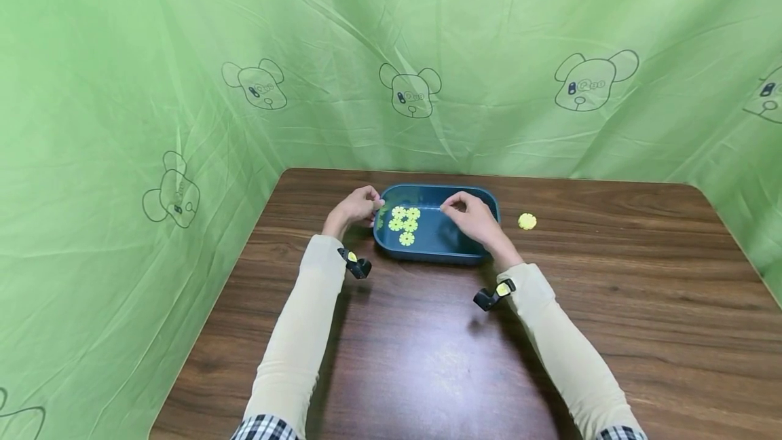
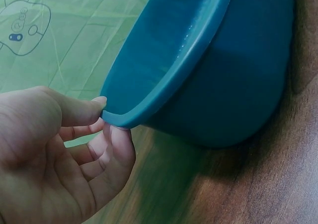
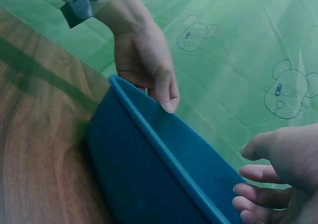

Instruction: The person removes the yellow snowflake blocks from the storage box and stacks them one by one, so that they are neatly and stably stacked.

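A dark blue rectangular basin with rounded corners stands on the table. Several yellow flower-shaped pieces lie on the left side of its floor. At the basin's left end, my left hand pinches the rim, thumb inside and fingers underneath, as the left wrist view shows. Above the basin's right half is my right hand, its fingers bent. In the right wrist view, a gap shows between its thumb and fingertips, and nothing is seen between them.
One more yellow flower-shaped piece lies on the wooden table, right of the basin. A green curtain printed with bear heads hangs behind the table's far edge and along its sides.
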Tool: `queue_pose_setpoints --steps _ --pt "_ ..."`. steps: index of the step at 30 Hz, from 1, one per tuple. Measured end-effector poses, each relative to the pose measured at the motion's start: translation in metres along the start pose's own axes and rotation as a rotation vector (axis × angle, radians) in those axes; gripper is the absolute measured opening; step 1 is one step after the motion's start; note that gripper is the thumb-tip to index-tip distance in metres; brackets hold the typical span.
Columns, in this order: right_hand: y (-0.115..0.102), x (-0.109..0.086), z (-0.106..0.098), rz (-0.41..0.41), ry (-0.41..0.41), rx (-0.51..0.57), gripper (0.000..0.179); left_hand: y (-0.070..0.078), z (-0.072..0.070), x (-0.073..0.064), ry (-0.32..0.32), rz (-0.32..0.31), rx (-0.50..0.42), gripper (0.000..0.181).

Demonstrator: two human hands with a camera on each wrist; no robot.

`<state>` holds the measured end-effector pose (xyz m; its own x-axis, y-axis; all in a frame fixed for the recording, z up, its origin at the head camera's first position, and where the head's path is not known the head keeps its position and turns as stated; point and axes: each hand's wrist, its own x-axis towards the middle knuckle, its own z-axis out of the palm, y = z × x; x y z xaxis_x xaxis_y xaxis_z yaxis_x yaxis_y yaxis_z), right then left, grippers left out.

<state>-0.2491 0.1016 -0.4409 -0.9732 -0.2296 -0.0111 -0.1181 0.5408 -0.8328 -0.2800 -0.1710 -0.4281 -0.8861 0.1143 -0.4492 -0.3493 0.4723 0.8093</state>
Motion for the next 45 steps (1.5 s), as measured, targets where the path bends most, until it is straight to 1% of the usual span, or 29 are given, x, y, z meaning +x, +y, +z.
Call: queue_pose_setpoints --steps 8,16,20,27,32,39,45 --pt "-0.002 0.006 0.017 -0.008 -0.055 -0.025 0.022 0.0 -0.001 0.001 -0.003 0.004 0.013 0.013" --pt "-0.004 0.013 0.034 -0.046 -0.124 -0.072 0.026 0.001 0.0 0.001 0.0 -0.001 0.009 0.013" --pt "-0.004 0.017 0.041 -0.054 -0.153 -0.087 0.029 0.001 0.0 0.0 -0.002 -0.001 0.008 0.013" --pt "-0.006 0.024 0.051 -0.069 -0.203 -0.126 0.029 0.001 -0.001 0.002 -0.002 0.0 0.004 0.013" --pt "-0.006 0.028 0.056 -0.091 -0.242 -0.22 0.029 0.001 -0.001 0.003 -0.002 0.001 0.0 0.013" --pt "-0.011 0.027 0.062 -0.164 -0.262 -0.381 0.031 0.0 -0.001 0.002 0.001 0.002 0.004 0.013" --pt "-0.016 0.024 0.066 -0.166 -0.275 -0.485 0.031 -0.001 0.0 0.001 0.001 0.001 -0.002 0.013"
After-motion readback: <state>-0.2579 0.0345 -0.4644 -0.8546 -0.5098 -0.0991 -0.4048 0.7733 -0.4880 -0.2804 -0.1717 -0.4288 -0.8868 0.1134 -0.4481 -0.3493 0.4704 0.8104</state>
